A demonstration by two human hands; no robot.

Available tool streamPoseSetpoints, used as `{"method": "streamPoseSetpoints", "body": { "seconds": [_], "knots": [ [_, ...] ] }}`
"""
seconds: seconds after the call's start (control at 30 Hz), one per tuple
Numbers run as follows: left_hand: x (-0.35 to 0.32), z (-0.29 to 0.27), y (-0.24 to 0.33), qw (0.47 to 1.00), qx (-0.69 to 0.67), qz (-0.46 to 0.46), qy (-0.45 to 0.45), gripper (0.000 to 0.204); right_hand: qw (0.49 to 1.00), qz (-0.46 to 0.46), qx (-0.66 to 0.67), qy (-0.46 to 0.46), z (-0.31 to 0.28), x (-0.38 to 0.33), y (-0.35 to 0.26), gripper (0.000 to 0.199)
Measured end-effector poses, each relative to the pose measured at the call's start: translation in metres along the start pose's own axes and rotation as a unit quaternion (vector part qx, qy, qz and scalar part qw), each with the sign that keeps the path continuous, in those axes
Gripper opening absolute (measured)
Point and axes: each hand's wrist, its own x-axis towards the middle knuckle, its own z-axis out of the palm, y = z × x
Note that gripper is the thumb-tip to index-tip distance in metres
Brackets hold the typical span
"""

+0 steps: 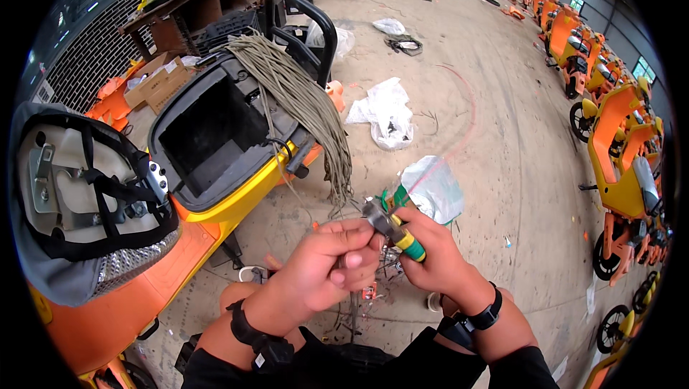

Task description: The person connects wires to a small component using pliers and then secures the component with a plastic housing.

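Note:
My right hand [436,254] is closed round pliers [390,225] with yellow and green handles, their dark metal head tilted up to the left. Against that head, the fingers of my left hand [336,261] are pinched together. Whatever sits between them is hidden, though thin strands show near the jaws. Up and to the left, a thick bundle of grey-green cable [296,96] hangs over the edge of a yellow and orange scooter [247,206]. The scooter's black storage box [215,130] stands open, and its grey seat [68,274] is tipped up, showing the underside.
White plastic bags [387,110] and a pale sack [434,188] lie on the concrete floor beyond my hands. Wire scraps litter the ground below them. A cardboard box [159,86] and a brown shelf [194,12] stand behind the scooter. Parked scooters [621,163] line the right side.

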Motion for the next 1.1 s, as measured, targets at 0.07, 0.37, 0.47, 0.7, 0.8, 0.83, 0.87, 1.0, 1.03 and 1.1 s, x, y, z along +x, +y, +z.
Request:
{"method": "streamPoseSetpoints", "body": {
  "seconds": [0.07,0.37,0.47,0.7,0.8,0.83,0.87,1.0,1.03,1.1],
  "knots": [
    [0.003,0.003,0.007,0.996,0.059,0.036,0.063,0.019,0.999,0.044,-0.001,0.005,0.003,-0.001,-0.002,0.031],
    [0.013,-0.010,-0.008,0.473,0.767,0.352,0.251,0.012,0.959,0.279,-0.006,-0.057,0.002,-0.007,-0.030,0.012],
    [0.012,-0.009,-0.009,0.386,0.814,0.365,0.235,0.012,0.948,0.313,0.017,-0.058,-0.002,-0.008,-0.043,0.012],
    [0.008,-0.001,-0.002,0.691,0.640,0.244,0.231,0.019,0.958,0.277,0.048,-0.055,-0.006,-0.011,-0.043,0.013],
    [0.002,0.007,0.001,0.862,0.445,0.169,0.175,0.022,0.982,0.184,0.038,-0.016,-0.003,-0.015,-0.037,0.018],
    [0.000,0.011,0.003,0.898,0.384,0.140,0.164,0.021,0.987,0.159,0.037,-0.010,-0.003,-0.016,-0.035,0.019],
    [-0.003,0.015,0.003,0.929,0.319,0.110,0.151,0.021,0.990,0.134,0.034,-0.004,-0.003,-0.018,-0.033,0.021],
    [-0.006,0.017,0.002,0.991,0.107,0.026,0.076,0.022,0.997,0.067,0.025,0.029,0.002,-0.015,-0.024,0.023],
    [-0.006,0.014,0.001,0.995,0.079,0.016,0.052,0.022,0.998,0.059,0.024,0.028,0.003,-0.014,-0.020,0.024],
    [-0.002,0.008,-0.001,1.000,0.021,-0.003,0.000,0.022,0.998,0.056,0.021,0.028,0.002,-0.012,-0.016,0.025]
  ]
}}
